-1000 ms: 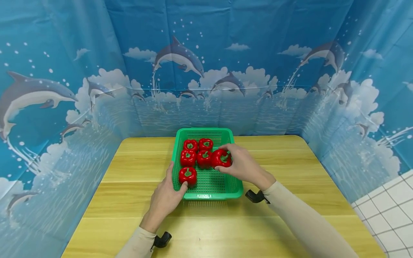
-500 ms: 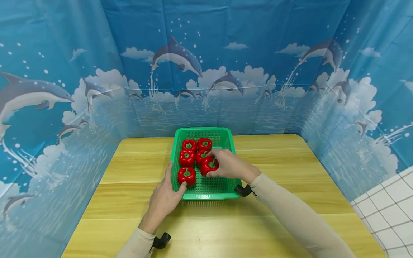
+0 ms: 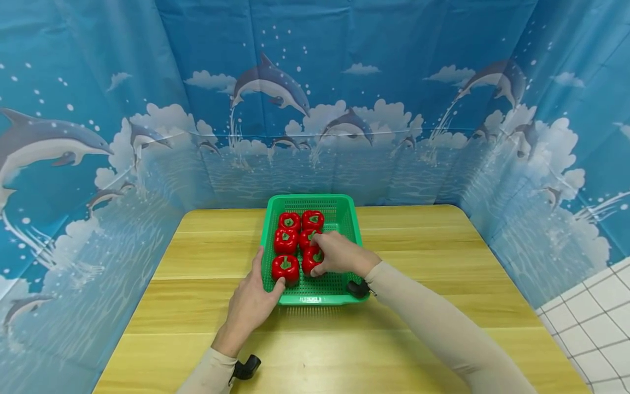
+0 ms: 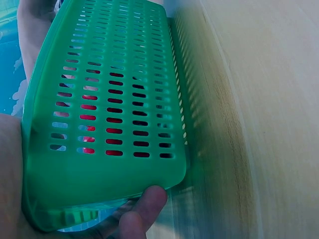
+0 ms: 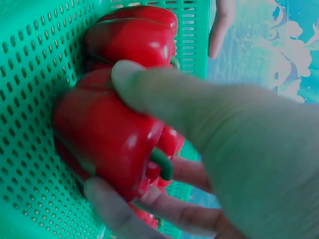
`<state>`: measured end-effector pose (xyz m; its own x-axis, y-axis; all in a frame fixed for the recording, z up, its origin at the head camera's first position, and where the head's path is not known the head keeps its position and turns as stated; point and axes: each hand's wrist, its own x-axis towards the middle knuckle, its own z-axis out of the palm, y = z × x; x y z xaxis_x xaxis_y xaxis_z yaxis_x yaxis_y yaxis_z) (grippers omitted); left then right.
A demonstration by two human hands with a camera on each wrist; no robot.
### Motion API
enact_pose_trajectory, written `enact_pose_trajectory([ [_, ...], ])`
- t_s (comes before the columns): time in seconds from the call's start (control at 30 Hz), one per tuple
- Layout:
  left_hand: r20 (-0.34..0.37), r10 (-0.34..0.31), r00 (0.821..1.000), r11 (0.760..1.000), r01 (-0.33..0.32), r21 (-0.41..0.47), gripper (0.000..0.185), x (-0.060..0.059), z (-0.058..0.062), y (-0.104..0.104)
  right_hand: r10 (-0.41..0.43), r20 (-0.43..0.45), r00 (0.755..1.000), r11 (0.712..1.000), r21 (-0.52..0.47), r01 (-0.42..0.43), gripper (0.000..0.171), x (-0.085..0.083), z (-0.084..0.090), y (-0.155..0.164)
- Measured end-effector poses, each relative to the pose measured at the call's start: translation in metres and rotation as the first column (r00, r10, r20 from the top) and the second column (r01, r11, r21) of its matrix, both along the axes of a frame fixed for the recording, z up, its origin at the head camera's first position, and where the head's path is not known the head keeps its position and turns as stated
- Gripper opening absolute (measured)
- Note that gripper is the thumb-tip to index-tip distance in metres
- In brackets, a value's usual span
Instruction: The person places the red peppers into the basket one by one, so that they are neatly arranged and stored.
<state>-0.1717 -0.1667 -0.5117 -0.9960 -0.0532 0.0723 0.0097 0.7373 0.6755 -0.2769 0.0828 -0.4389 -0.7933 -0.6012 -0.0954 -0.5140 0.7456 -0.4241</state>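
Observation:
A green plastic basket [image 3: 320,300] stands on the table with several red bell peppers inside, set in two rows. My right hand [image 3: 340,255] holds one bell pepper [image 3: 308,262] low in the basket, thumb on one side and fingers on the other; its green stem shows in the right wrist view, where the pepper [image 5: 107,132] seems to be at the basket floor. Beside it, to the left, sits the front-left pepper [image 3: 285,270]. My left hand [image 3: 252,303] grips the basket's left rim near the front corner, thumb over the edge, fingers along the outside wall [image 4: 109,174].
The wooden table [image 3: 197,295] spreads around the basket. A blue dolphin-print curtain [image 3: 315,164] closes off the back and both sides. White tiles [image 3: 590,323] show at the lower right. A black wrist camera [image 3: 247,366] sits on each wrist.
My right hand has carried the pepper from the basket's right side leftward and toward me, down beside the front-left pepper. The left hand stays on the rim.

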Motion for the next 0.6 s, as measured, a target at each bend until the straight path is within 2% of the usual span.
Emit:
enact_pose_trajectory([
  [0.23,0.002,-0.001,1.000,1.000,0.001,0.004,0.104,0.0003,0.0008,0.0011,-0.022,0.038,0.999,1.000,0.023,0.021,0.058,-0.0001,-0.0012,-0.0015],
  [0.6,0.009,0.014,1.000,1.000,-0.014,-0.005,0.105,0.0011,0.0010,0.0013,-0.052,0.067,0.996,0.999,-0.012,0.053,0.063,0.0026,-0.0004,0.0065],
])
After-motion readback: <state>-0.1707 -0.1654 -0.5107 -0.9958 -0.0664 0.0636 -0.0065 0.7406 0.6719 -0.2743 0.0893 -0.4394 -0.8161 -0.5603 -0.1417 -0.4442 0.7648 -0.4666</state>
